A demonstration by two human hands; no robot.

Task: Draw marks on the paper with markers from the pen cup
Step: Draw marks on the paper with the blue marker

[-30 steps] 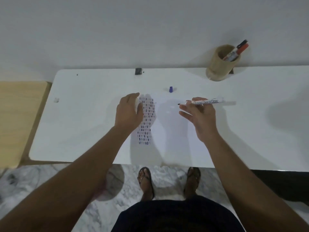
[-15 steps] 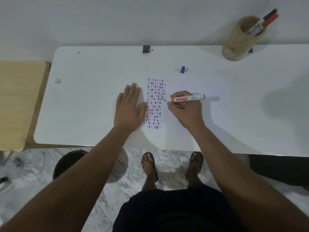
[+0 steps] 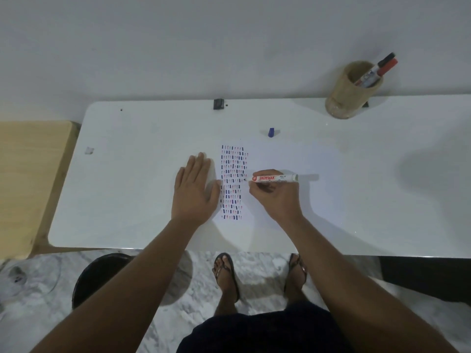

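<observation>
The right hand [image 3: 276, 197] pinches the marker [image 3: 274, 178], which lies nearly level with its tip on the paper [image 3: 270, 159] beside the marks [image 3: 233, 182]. The left hand [image 3: 195, 189] lies flat and open, pinning the sheet's left edge.

Wall [image 3: 229, 42]: plain, pale grey-white, unmarked. White table [image 3: 127, 187] with rounded corners set against it; soft shadows on its right side. Small dark clip [image 3: 217, 103] at the table's far edge. Light wooden surface [image 3: 28, 179] abuts the table on the left. Floor [image 3: 257, 271]: grey-white marble pattern. Dark round bin [image 3: 99, 273] under the near edge, left. Dark block [image 3: 423, 276] under the table, right. Lighting dim, even.
</observation>
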